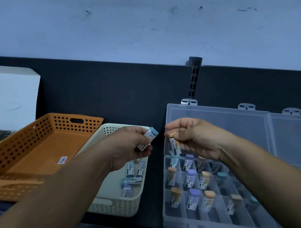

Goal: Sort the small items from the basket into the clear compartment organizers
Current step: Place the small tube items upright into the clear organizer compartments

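Two questions: what's held, pointing where?
— Over the clear plastic compartment organizer [215,218], the right hand [193,137] pinches an orange-capped labelled vial [174,147], cap at twelve o'clock, base at six. The left hand [129,148], above the cream perforated basket [115,206], grips a teal-capped labelled vial [148,136], cap toward two o'clock.
— Labels?
— Too blurred to read.

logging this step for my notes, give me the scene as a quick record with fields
left hand: holds a teal-capped vial above the cream basket
right hand: pinches an orange-capped vial over the organizer, at its far-left corner
cream basket: several vials left inside
organizer: lid open, many compartments hold a capped vial
orange basket: only a sticker inside
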A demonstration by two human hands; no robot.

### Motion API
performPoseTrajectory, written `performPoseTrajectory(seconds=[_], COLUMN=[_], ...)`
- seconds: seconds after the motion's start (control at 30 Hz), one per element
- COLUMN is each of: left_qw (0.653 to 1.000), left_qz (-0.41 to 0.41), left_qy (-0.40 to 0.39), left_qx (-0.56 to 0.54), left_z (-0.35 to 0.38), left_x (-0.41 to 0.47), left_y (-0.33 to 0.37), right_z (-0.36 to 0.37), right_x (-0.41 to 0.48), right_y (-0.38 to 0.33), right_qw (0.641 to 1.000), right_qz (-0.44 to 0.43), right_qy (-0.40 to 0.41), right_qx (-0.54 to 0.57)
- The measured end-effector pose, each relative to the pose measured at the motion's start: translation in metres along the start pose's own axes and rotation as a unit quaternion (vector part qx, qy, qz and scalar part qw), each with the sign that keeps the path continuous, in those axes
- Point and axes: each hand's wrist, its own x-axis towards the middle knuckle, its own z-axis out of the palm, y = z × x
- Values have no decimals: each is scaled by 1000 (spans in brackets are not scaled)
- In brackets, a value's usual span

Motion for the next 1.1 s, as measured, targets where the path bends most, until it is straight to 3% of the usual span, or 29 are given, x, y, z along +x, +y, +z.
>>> performPoseTrajectory(seconds=[0.3, 0.53, 0.73, 1.1], left_qw=[971, 935, 868, 800], left_qz=[132, 161, 201, 200], left_qy=[20, 54, 78, 48], left_qx=[200, 310, 449, 564], left_z=[34, 54, 60, 60], left_x=[6, 22, 33, 54], left_y=[3, -5, -6, -15], right_z=[-37, -55, -56, -53], right_x=[-20, -19, -17, -5], right_y=[5, 19, 28, 44], right_qw=[972, 888, 848, 809], right_qz=[-95, -106, -121, -121], right_qy=[90, 118, 105, 89], right_qx=[-197, -432, -505, -568])
